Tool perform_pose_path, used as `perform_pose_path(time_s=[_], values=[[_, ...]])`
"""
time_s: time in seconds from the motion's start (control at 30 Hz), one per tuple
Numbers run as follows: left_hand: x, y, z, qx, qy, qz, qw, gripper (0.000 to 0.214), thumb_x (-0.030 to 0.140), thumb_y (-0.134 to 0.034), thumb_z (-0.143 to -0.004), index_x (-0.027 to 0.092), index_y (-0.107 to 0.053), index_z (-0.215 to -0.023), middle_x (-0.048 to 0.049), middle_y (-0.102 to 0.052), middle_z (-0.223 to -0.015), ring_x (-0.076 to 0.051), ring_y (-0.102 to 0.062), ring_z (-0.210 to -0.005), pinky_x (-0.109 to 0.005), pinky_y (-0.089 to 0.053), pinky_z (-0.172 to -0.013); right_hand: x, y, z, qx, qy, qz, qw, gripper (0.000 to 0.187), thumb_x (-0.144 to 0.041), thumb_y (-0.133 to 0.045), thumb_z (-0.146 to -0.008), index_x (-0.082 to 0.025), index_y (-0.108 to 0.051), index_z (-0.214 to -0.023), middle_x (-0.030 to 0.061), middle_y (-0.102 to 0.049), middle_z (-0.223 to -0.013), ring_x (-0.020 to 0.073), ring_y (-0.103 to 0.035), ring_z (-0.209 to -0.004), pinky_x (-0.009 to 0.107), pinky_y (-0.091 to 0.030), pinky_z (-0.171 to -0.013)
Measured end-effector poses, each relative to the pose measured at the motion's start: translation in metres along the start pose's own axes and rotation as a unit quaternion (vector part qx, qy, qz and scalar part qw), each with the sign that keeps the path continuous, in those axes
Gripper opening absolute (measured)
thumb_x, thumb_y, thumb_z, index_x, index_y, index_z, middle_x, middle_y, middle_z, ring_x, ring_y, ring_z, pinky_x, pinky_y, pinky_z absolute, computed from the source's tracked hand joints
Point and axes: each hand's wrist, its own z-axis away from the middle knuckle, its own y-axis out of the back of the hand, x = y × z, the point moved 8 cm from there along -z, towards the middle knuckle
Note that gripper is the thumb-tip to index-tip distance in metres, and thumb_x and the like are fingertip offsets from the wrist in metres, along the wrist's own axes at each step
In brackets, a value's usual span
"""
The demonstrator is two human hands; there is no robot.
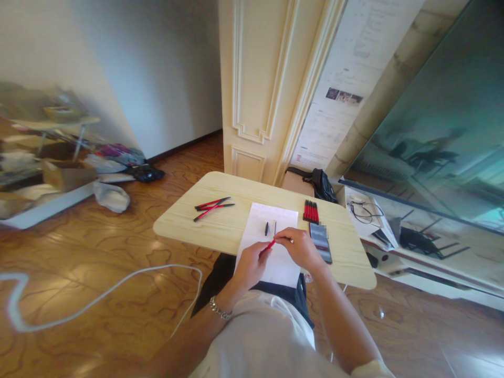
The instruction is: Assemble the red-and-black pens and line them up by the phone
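My left hand (251, 262) is closed around a red pen barrel (269, 246), which points up and to the right. At the barrel's upper end, the thumb and fingertips of my right hand (298, 247) are pinched together. Whatever they hold is too small to make out. Both hands are over a white sheet of paper (284, 274). Just beyond them on the sheet lie a short black pen part (266, 229) and a thin dark stick like a pen refill (275, 227).
Three red-and-black pens (213, 208) lie crossed on the left of the pale wooden table (177, 223). Several more pens (311, 211) form a row at right, above a dark phone (322, 245). A black bag (323, 185) sits behind the table; a white cable (118, 287) crosses the floor.
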Motion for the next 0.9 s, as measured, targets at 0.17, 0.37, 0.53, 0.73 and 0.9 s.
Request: perform_pose_path(time_s=[0.17, 0.37, 0.53, 0.73, 0.9], values=[[-0.001, -0.002, 0.001, -0.014, 0.012, 0.012, 1.000, 0.027, 0.029, -0.046, -0.090, 0.021, -0.065, -0.107, -0.0066, -0.069, -0.089, -0.018, -0.063, -0.079, -0.025, -0.048, -0.070, 0.004, -0.002, 0.000, -0.051, 0.005, -0.023, 0.998, 0.017, -0.025, -0.057, -0.083, -0.025, -0.072, -0.090, 0.0011, -0.071, -0.090, 0.0161, -0.063, -0.086, 0.027, -0.046, -0.079], [-0.007, -0.004, 0.003, -0.009, 0.042, 0.073, 0.996, 0.030, 0.032, -0.048, -0.089, 0.020, -0.063, -0.111, -0.0064, -0.070, -0.096, -0.018, -0.064, -0.083, -0.026, -0.049, -0.074, 0.068, -0.003, -0.014, -0.023, -0.124, 0.009, 0.992, 0.024, -0.027, -0.052, -0.085, -0.022, -0.069, -0.101, 0.0024, -0.071, -0.090, 0.0158, -0.064, -0.079, 0.026, -0.046, -0.071], [-0.012, -0.004, 0.002, 0.006, 0.060, 0.110, 0.992, 0.031, 0.032, -0.050, -0.087, 0.020, -0.060, -0.114, -0.0062, -0.069, -0.099, -0.018, -0.065, -0.087, -0.025, -0.049, -0.078, 0.112, -0.024, -0.032, -0.037, -0.214, 0.134, 0.967, 0.018, -0.030, -0.058, -0.079, -0.020, -0.072, -0.086, 0.0054, -0.072, -0.088, 0.0186, -0.064, -0.085, 0.026, -0.043, -0.074], [-0.012, 0.002, 0.002, 0.014, 0.066, 0.101, 0.993, 0.031, 0.035, -0.051, -0.086, 0.020, -0.062, -0.111, -0.0051, -0.070, -0.094, -0.017, -0.065, -0.083, -0.025, -0.049, -0.075, 0.121, -0.044, -0.045, -0.076, -0.289, 0.240, 0.924, 0.035, -0.046, -0.056, -0.079, -0.015, -0.071, -0.085, 0.0153, -0.070, -0.090, 0.0253, -0.064, -0.089, 0.031, -0.044, -0.075], [-0.014, 0.005, 0.001, 0.024, 0.074, 0.084, 0.993, 0.032, 0.038, -0.051, -0.086, 0.019, -0.062, -0.109, -0.0047, -0.070, -0.089, -0.017, -0.065, -0.078, -0.025, -0.049, -0.072, 0.124, -0.047, -0.051, -0.067, -0.298, 0.233, 0.923, 0.029, -0.032, -0.059, -0.077, -0.011, -0.068, -0.094, 0.0219, -0.067, -0.100, 0.0298, -0.063, -0.096, 0.037, -0.045, -0.078]])
